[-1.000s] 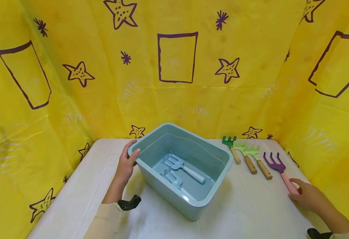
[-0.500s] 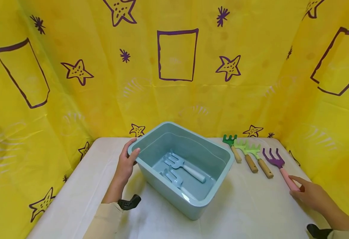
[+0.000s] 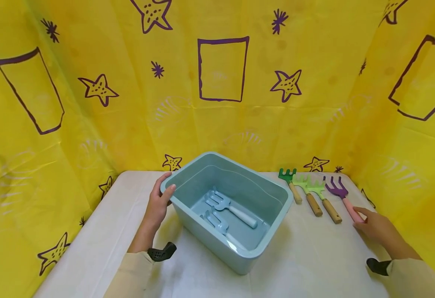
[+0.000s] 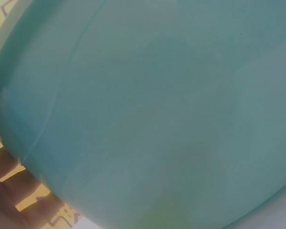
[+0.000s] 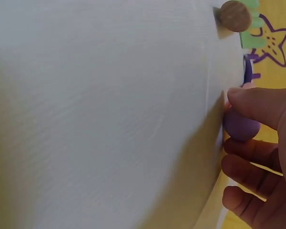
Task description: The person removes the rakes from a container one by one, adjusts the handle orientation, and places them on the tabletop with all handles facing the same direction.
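Observation:
My left hand (image 3: 157, 207) grips the left corner of a blue-green plastic bin (image 3: 206, 236), thumb over the rim and fingers outside. In the left wrist view the bin wall fills most of the frame. Inside the bin lie a light blue hand fork (image 3: 241, 216) and a second blue hand fork (image 3: 219, 225). At the table's right side my right hand (image 3: 375, 225) pinches the pink handle of a purple-tined hand fork (image 3: 348, 206). The right wrist view shows the thumb and index finger around the rounded handle end (image 5: 242, 125), close to the tabletop.
Left of the purple fork lie a dark green rake (image 3: 295, 192) and two light green rakes (image 3: 314, 205) with wooden handles, in a row. A white-covered table (image 3: 299, 265) carries everything. Yellow printed cloth (image 3: 217, 128) encloses the back and sides.
My right hand has pushed the purple hand fork away from me and slightly left, nearer the green rakes. The left hand and the bin have stayed in place.

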The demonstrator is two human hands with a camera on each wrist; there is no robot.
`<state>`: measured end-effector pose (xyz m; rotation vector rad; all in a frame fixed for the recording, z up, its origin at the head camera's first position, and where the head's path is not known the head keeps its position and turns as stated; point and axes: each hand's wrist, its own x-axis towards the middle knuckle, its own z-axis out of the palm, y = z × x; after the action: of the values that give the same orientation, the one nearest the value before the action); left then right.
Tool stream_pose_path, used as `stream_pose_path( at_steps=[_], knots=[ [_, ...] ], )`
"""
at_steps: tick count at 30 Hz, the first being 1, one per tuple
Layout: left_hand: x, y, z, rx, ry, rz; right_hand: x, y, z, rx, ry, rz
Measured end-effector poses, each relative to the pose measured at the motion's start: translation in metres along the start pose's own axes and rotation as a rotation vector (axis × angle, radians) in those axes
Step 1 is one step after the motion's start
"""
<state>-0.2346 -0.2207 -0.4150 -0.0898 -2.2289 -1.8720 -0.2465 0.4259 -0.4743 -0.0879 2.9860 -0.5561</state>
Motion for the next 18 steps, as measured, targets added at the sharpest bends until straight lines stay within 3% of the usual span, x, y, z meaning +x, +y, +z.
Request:
stream_pose_path(
  at_steps=[8, 18],
  knots=[
    [0.001, -0.001, -0.002, -0.039, -0.02, -0.005, 0.019, -0.006, -0.001, -0.02, -0.014, 0.022],
    [0.0, 0.0, -0.001, -0.013, -0.005, 0.0, 0.03, -0.012, -0.003, -0.021, 0.011, -0.004]
  ],
)
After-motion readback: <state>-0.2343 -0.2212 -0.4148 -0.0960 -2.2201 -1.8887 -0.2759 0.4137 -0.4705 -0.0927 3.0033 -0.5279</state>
